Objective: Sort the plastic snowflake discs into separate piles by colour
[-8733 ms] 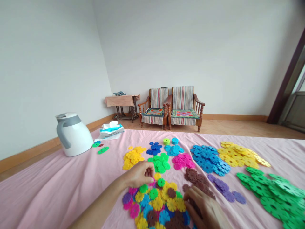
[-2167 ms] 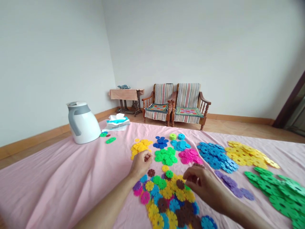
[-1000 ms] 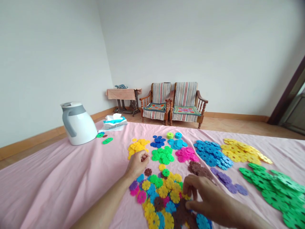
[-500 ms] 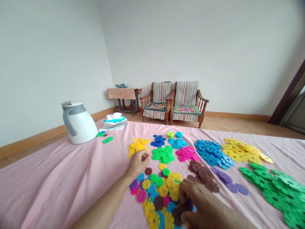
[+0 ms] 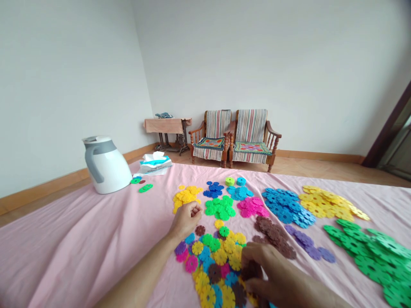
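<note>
Head view: only view; both hands over the pink cloth (image 5: 122,256).
Left hand (image 5: 186,220): fingers curled in, thumb against them; can't tell if anything's pinched. Sits just in front of the small yellow pile (image 5: 186,196), probably parked there so it doesn't cover the mixed discs.
Right hand (image 5: 271,267): half-curled, palm down, thumb below fingers, at the right edge of the mixed pile; contact and grip hidden. Bent fingers suit thin, flat pieces.
Mixed pile (image 5: 220,257): notched discs, colours jumbled, overlapping, nearest the body, presumably for easy reach by both hands.
Single-colour piles: bright green (image 5: 221,208), pink (image 5: 252,207), brown (image 5: 276,238), purple (image 5: 308,244); gaps between them likely keep colours apart.
Pitcher (image 5: 111,169): upright, far left beside the tissue box (image 5: 156,164), probably there to stay clear of elbows.
</note>
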`<action>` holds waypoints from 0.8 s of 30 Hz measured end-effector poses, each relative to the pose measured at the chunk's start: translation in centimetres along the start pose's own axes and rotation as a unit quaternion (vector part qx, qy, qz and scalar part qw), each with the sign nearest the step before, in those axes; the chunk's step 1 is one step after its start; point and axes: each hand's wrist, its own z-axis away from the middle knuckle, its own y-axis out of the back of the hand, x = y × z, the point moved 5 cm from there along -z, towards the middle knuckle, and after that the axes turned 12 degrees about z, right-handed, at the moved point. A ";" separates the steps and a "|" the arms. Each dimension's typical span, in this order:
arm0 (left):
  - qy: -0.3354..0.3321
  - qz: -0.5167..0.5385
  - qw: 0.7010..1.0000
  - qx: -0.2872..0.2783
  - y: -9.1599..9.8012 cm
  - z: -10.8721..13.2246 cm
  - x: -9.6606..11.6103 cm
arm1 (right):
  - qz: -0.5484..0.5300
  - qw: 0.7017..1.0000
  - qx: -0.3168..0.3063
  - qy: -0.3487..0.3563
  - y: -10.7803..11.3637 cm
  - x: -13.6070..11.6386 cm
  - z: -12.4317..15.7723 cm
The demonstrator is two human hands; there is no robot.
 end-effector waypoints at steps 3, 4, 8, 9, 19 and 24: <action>0.000 -0.001 1.000 0.002 0.1 0.0 -0.2 | -0.018 1.000 0.007 0.001 0.1 0.2 -0.2; 0.000 0.000 1.000 0.002 0.1 -0.1 -0.3 | -0.022 1.000 0.013 0.002 0.1 0.5 -0.3; -0.005 -0.003 1.000 0.001 0.1 0.0 -0.3 | -0.069 0.997 0.040 0.025 0.7 2.2 -1.0; -0.007 -0.005 1.000 0.000 0.1 0.0 -0.3 | -0.083 0.995 0.056 0.029 1.0 2.8 -1.2; -0.016 -0.010 1.000 -0.001 0.1 -0.1 -0.2 | 0.063 0.978 0.189 -0.056 3.7 9.7 -2.7; -0.008 -0.007 1.000 -0.002 0.1 -0.1 -0.1 | 0.091 0.964 0.239 -0.074 3.8 11.3 -3.1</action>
